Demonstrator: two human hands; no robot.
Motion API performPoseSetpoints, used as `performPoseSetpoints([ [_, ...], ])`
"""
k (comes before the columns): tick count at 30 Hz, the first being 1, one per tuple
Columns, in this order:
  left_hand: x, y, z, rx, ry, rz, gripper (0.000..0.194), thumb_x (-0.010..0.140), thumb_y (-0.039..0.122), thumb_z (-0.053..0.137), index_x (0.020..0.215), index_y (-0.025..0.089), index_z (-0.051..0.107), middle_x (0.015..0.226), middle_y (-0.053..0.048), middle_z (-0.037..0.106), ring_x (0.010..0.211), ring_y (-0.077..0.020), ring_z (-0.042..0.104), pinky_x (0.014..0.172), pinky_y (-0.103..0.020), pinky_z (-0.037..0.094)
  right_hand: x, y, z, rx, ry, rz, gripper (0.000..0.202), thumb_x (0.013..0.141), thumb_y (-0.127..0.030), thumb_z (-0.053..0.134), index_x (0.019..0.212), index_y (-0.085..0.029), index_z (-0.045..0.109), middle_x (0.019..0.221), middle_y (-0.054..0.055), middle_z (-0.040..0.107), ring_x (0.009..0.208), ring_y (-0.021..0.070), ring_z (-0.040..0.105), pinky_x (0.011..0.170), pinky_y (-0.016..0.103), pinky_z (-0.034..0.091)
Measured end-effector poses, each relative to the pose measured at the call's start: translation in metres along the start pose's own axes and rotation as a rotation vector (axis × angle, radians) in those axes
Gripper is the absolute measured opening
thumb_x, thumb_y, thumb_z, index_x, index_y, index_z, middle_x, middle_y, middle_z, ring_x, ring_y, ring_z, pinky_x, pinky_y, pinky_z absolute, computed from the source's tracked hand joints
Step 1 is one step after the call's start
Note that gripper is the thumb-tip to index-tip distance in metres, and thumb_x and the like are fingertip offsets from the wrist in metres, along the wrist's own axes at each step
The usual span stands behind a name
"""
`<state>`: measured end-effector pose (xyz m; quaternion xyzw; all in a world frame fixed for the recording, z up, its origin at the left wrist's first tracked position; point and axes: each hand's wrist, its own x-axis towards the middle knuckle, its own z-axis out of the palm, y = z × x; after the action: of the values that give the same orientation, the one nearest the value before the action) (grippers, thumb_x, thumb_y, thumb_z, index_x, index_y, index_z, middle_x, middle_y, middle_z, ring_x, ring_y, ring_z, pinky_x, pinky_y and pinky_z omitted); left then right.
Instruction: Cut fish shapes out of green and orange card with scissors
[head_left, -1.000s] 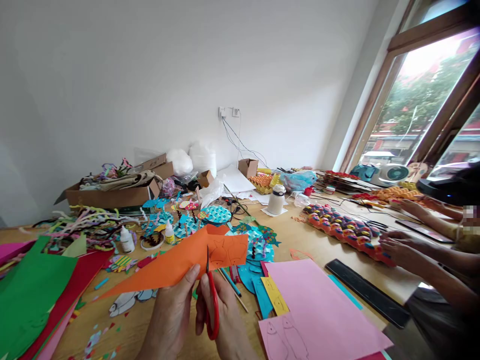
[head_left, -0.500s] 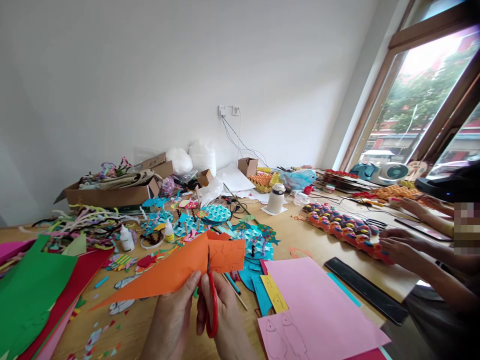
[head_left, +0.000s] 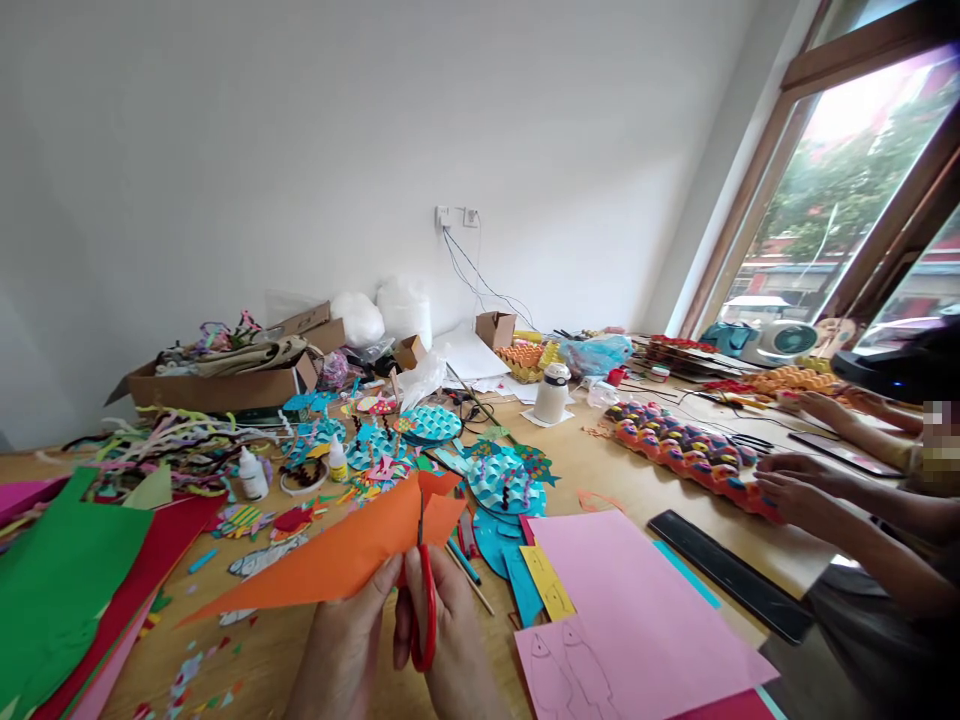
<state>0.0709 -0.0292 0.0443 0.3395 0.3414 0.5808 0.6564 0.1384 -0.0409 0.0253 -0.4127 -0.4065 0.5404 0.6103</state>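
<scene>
One orange sheet above the bench, pinched by the left hand's fingers, one pair of red scissors, gripped by the right hand's fingers, two small bottles beyond, one fish cutout partly hidden behind the sheet

Bright daylight enters through the wood-framed window at right, its upper glass blown out. The white wall dims leftward. Wide-angle distortion stretches the edges; the red-handled scissors look fairly sharp, the trees outside soft.
</scene>
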Motion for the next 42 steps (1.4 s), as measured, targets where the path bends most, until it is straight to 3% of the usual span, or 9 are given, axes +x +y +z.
performPoseSetpoints([
  [6,0.008,-0.002,-0.010,-0.036,0.040,0.056,0.030,0.056,0.022,0.078,0.084,0.019,0.066,0.081,0.000,0.069,0.082,-0.0199,0.065,0.069,-0.027,0.054,-0.003,0.007,-0.007,-0.003,0.067,-0.013,0.050,0.075,-0.069,0.045,0.065,-0.020,0.040,0.040,-0.009,0.036,0.030,0.0042,0.029,0.030,0.015,0.025],
  [12,0.013,0.002,-0.018,0.084,0.019,0.038,0.044,0.055,0.030,0.075,0.097,0.020,0.067,0.100,-0.005,0.070,0.105,-0.0297,0.059,0.094,-0.043,0.044,-0.005,-0.010,-0.029,-0.056,0.260,-0.094,0.047,0.073,-0.064,0.053,0.068,-0.018,0.044,0.052,-0.005,0.048,0.037,0.0052,0.041,0.035,0.015,0.026],
  [16,0.007,0.010,-0.034,0.390,-0.161,-0.041,0.037,0.053,0.029,0.072,0.090,0.023,0.070,0.100,-0.007,0.071,0.104,-0.0327,0.059,0.097,-0.045,0.041,0.000,-0.022,-0.046,-0.033,0.360,-0.101,0.044,0.074,-0.060,0.056,0.076,-0.016,0.050,0.051,-0.004,0.051,0.037,0.0052,0.039,0.037,0.017,0.025],
  [21,0.004,0.030,-0.060,0.838,-0.114,-0.256,0.038,0.048,0.022,0.075,0.085,0.028,0.073,0.103,-0.005,0.072,0.111,-0.0365,0.054,0.101,-0.048,0.035,0.000,-0.021,-0.048,0.008,0.307,-0.020,0.037,0.069,-0.047,0.069,0.073,-0.016,0.048,0.045,-0.006,0.046,0.041,0.0059,0.038,0.041,0.017,0.024],
  [26,-0.004,0.043,-0.060,0.404,-0.270,-0.176,0.039,0.059,0.033,0.074,0.096,0.023,0.070,0.107,-0.007,0.070,0.106,-0.0317,0.059,0.096,-0.044,0.041,-0.002,-0.016,-0.040,0.054,0.273,-0.078,0.034,0.067,-0.037,0.073,0.069,-0.018,0.045,0.050,-0.007,0.046,0.044,0.0060,0.038,0.042,0.017,0.028],
  [30,-0.002,0.052,-0.060,-0.002,-0.018,-0.233,0.032,0.072,0.033,0.066,0.100,0.018,0.066,0.104,-0.009,0.071,0.103,-0.0267,0.062,0.089,-0.038,0.048,-0.001,-0.015,-0.032,-0.023,0.237,-0.098,0.032,0.070,-0.037,0.070,0.068,-0.019,0.044,0.049,-0.007,0.045,0.043,0.0070,0.038,0.042,0.018,0.028],
  [34,0.005,0.072,-0.072,-0.048,0.178,-0.186,0.024,0.077,0.020,0.060,0.100,0.016,0.065,0.096,-0.009,0.073,0.089,-0.0244,0.068,0.077,-0.035,0.055,-0.001,-0.014,-0.022,-0.098,0.107,-0.015,0.027,0.073,-0.038,0.066,0.076,-0.019,0.047,0.058,-0.003,0.054,0.044,0.0079,0.041,0.041,0.019,0.028],
  [38,0.015,0.114,-0.095,-0.086,0.419,0.150,0.028,0.077,0.011,0.054,0.103,0.015,0.064,0.091,-0.006,0.074,0.081,-0.0187,0.069,0.066,-0.027,0.057,-0.005,-0.013,-0.016,-0.207,-0.015,0.043,0.031,0.072,-0.044,0.064,0.075,-0.017,0.049,0.061,-0.001,0.057,0.040,0.0066,0.041,0.038,0.018,0.025],
  [42,0.026,0.165,-0.132,-0.063,0.550,0.512,0.029,0.079,0.007,0.050,0.104,0.016,0.063,0.100,0.000,0.071,0.101,-0.0139,0.060,0.075,-0.018,0.052,-0.011,-0.009,-0.012,-0.232,-0.038,0.097,0.033,0.071,-0.047,0.062,0.077,-0.018,0.048,0.058,-0.003,0.057,0.039,0.0059,0.040,0.037,0.016,0.022],
])
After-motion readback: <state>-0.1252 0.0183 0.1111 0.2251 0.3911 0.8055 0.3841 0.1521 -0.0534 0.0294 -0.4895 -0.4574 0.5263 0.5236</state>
